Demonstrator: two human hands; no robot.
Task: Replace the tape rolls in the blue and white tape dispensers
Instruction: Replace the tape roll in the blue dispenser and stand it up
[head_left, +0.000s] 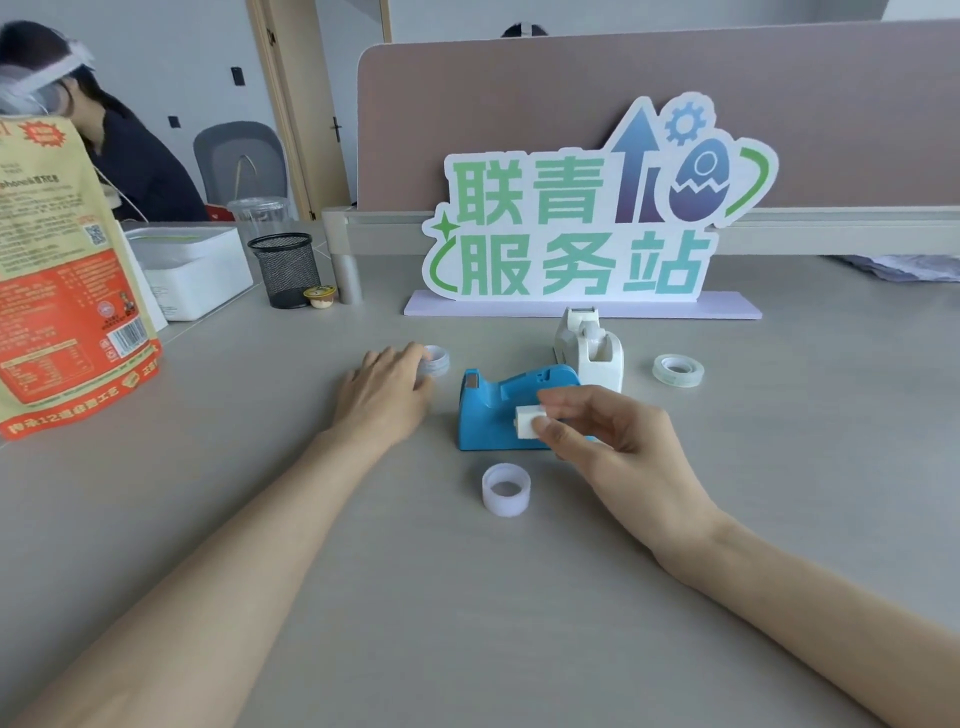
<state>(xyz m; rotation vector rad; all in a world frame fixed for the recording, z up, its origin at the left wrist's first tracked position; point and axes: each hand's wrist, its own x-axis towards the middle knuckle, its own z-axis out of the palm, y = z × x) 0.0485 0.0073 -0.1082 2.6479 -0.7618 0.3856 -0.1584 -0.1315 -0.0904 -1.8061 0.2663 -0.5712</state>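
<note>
The blue tape dispenser (493, 410) stands in the middle of the desk, and the white tape dispenser (589, 348) stands just behind it to the right. My right hand (613, 441) pinches a small white spool core (529, 421) in front of the blue dispenser. My left hand (382, 387) rests on the desk to the left with its fingertips on a tape roll (437, 360). An empty whitish tape core (506, 489) stands on the desk nearer to me. A clear tape roll (677, 370) lies flat to the right of the white dispenser.
A standing sign (582, 218) with green characters is behind the dispensers. At the left are an orange snack bag (62, 291), a white box (192, 265), a black mesh pen cup (284, 269) and a small round cup (319, 297). A seated person with a headset is at far left.
</note>
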